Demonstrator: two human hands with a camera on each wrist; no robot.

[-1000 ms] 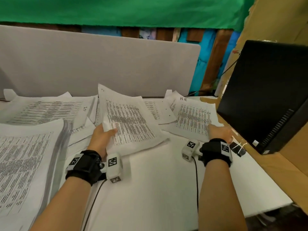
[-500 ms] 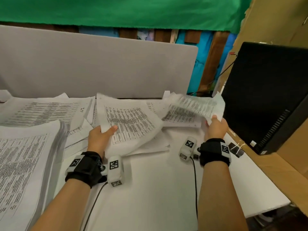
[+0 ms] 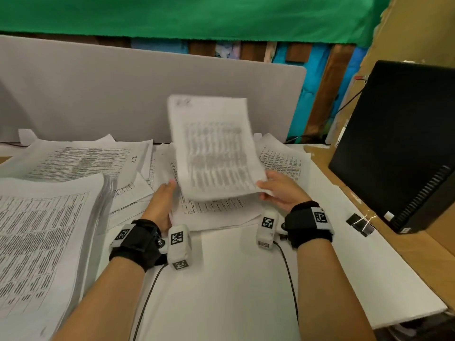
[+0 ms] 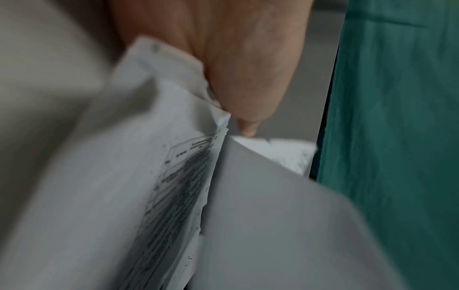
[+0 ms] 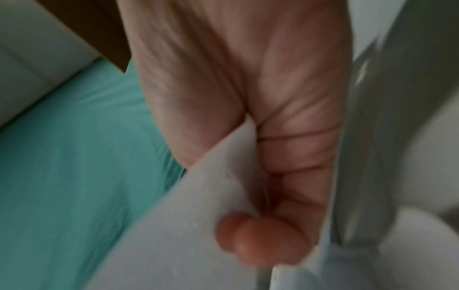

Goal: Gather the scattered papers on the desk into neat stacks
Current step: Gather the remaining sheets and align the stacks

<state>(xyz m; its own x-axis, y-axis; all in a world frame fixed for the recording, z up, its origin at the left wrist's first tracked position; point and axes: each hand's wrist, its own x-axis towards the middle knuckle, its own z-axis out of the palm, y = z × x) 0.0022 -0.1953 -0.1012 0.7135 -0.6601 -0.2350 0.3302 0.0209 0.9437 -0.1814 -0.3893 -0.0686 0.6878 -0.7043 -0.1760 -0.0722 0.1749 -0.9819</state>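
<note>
My right hand (image 3: 275, 190) pinches a sheaf of printed papers (image 3: 214, 148) by its lower right corner and holds it tilted up in the air above the desk's middle. In the right wrist view the thumb (image 5: 261, 241) lies on that sheaf (image 5: 186, 235). Under it rests a loose middle pile (image 3: 216, 212). My left hand (image 3: 161, 203) grips this pile at its left edge, fingers hidden beneath. The left wrist view shows that hand (image 4: 236, 68) against the printed sheets (image 4: 149, 186). A thick stack (image 3: 41, 230) fills the near left.
More sheets lie at the back left (image 3: 73, 161) and back right (image 3: 283, 161). A grey partition (image 3: 98, 94) closes off the far edge. A black computer case (image 3: 398, 143) leans at the right, with a binder clip (image 3: 359, 223) by it. Bare white desk (image 3: 234, 279) spreads near me.
My right hand has lifted the right-hand sheaf off the desk and swung it left and up, over the middle pile. The left hand has stayed at that pile's left edge.
</note>
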